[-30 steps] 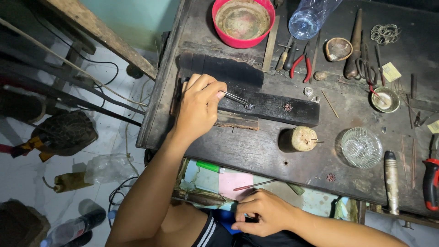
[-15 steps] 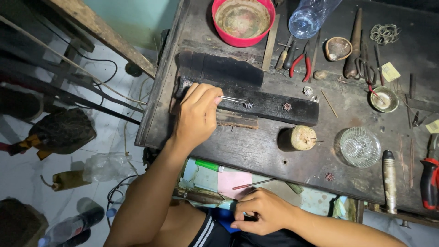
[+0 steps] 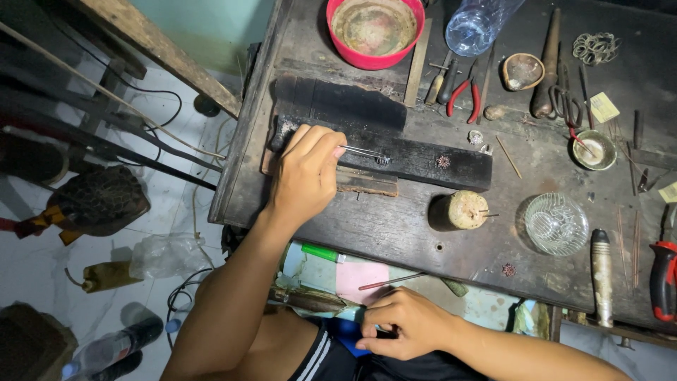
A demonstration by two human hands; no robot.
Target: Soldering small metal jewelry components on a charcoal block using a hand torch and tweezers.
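Head view: dark bench (image 3: pixel 395 233), charred block (image 3: pixel 423 159) across it, red bowl (image 3: pixel 374 32) at the top edge. Left hand (image 3: pixel 307 169) pinches tweezers (image 3: pixel 363 152), tips on a tiny piece (image 3: pixel 383 160) atop the block. Right hand (image 3: pixel 405 324) low by the lap, fingers curled; what it holds I cannot tell. Small yellow tag (image 3: pixel 604 107) far right
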